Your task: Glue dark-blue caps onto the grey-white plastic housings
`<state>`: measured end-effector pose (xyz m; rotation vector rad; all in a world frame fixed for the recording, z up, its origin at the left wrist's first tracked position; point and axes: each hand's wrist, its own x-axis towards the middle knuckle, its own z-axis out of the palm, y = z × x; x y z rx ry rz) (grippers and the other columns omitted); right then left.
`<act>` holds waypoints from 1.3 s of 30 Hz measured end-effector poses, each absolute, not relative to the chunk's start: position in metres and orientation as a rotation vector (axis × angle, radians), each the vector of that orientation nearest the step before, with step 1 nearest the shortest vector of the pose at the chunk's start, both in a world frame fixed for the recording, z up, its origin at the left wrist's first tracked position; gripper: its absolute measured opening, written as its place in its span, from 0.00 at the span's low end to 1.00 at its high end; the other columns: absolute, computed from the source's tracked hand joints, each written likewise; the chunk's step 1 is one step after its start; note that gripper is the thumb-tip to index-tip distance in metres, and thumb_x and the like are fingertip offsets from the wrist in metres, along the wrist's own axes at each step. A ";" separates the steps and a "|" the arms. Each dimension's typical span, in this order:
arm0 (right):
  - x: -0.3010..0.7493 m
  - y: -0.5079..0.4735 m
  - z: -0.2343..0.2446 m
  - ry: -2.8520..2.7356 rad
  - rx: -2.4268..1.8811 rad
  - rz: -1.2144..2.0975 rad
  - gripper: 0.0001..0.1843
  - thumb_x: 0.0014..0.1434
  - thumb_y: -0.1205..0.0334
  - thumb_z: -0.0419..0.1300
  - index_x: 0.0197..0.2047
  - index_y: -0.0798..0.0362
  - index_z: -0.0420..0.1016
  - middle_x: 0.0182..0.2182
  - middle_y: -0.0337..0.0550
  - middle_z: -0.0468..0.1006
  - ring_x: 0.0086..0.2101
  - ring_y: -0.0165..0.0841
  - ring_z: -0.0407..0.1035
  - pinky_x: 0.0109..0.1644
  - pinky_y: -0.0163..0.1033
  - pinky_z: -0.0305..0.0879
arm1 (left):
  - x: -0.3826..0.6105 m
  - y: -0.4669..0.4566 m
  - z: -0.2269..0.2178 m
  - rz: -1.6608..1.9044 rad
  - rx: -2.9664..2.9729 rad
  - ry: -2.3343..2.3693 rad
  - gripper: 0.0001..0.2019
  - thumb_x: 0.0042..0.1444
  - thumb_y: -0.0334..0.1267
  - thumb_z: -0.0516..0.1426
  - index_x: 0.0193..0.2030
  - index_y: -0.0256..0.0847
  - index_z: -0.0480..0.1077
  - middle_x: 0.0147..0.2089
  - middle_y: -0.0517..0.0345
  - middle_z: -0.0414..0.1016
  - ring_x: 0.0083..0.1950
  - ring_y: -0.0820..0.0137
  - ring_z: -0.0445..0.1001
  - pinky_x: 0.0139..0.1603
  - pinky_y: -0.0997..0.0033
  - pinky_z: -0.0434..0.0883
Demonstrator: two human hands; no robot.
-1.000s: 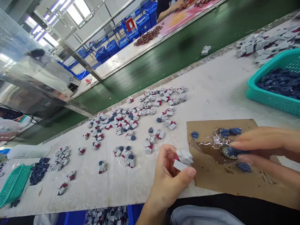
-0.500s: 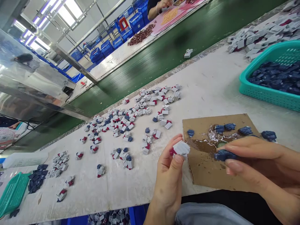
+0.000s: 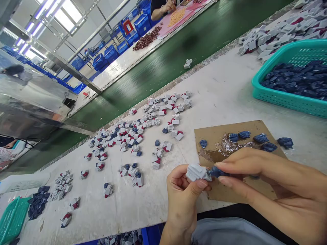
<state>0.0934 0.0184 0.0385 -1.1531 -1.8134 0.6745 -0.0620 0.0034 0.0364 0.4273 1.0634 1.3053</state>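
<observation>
Between the thumb and fingers of my left hand (image 3: 182, 195) is a small light-grey plastic part (image 3: 198, 172). A dark-blue plastic part (image 3: 217, 171) is pinched in my right hand (image 3: 265, 177), its left end touching the grey part's right end. Whether the two are joined I cannot tell. Under my hands lies a brown cardboard sheet (image 3: 212, 136) with a wet, shiny patch (image 3: 224, 146). Several dark-blue pieces (image 3: 260, 137) rest on the cardboard, and another blue piece (image 3: 285, 142) sits just off its right edge.
Grey, red and blue assembled pieces (image 3: 127, 132) spread across the table to the left. At right stands a teal basket (image 3: 258, 92) of blue parts, with a heap of grey parts (image 3: 278, 34) behind. A green conveyor belt (image 3: 153, 78) runs beyond; a co-worker's hand (image 3: 168, 6) shows across it.
My right hand has brought the blue part leftward to the grey part. My left hand has turned the grey part, hiding its red portion. The whole view has shifted slightly.
</observation>
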 end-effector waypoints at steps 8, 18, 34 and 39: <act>0.093 0.023 0.045 -1.817 -1.099 0.673 0.04 0.67 0.59 0.58 0.45 0.38 0.71 0.37 0.36 0.79 0.34 0.34 0.77 0.30 0.34 0.75 | -0.062 0.000 0.027 1.296 0.514 1.135 0.16 0.35 0.46 0.77 0.30 0.44 0.82 0.27 0.60 0.82 0.26 0.75 0.76 0.31 0.78 0.75; 0.095 0.033 0.036 -1.623 -1.148 1.420 0.14 0.64 0.46 0.61 0.36 0.47 0.79 0.30 0.40 0.79 0.30 0.35 0.75 0.30 0.36 0.71 | -0.073 0.000 0.031 1.087 1.394 1.266 0.22 0.63 0.57 0.56 0.36 0.38 0.76 0.27 0.58 0.69 0.28 0.72 0.65 0.29 0.72 0.64; 0.022 0.058 0.046 -0.905 -1.072 2.022 0.40 0.48 0.18 0.54 0.25 0.52 0.72 0.22 0.44 0.77 0.27 0.33 0.71 0.34 0.38 0.67 | -0.055 0.004 0.015 1.381 1.755 1.478 0.22 0.74 0.44 0.39 0.38 0.41 0.70 0.36 0.53 0.79 0.38 0.69 0.77 0.40 0.72 0.73; 0.022 0.045 0.046 -1.033 -1.066 1.819 0.39 0.53 0.19 0.50 0.22 0.50 0.67 0.21 0.40 0.72 0.27 0.32 0.69 0.34 0.38 0.67 | -0.057 -0.004 0.011 1.419 1.784 1.513 0.23 0.74 0.45 0.38 0.36 0.42 0.69 0.31 0.57 0.75 0.32 0.72 0.75 0.34 0.74 0.72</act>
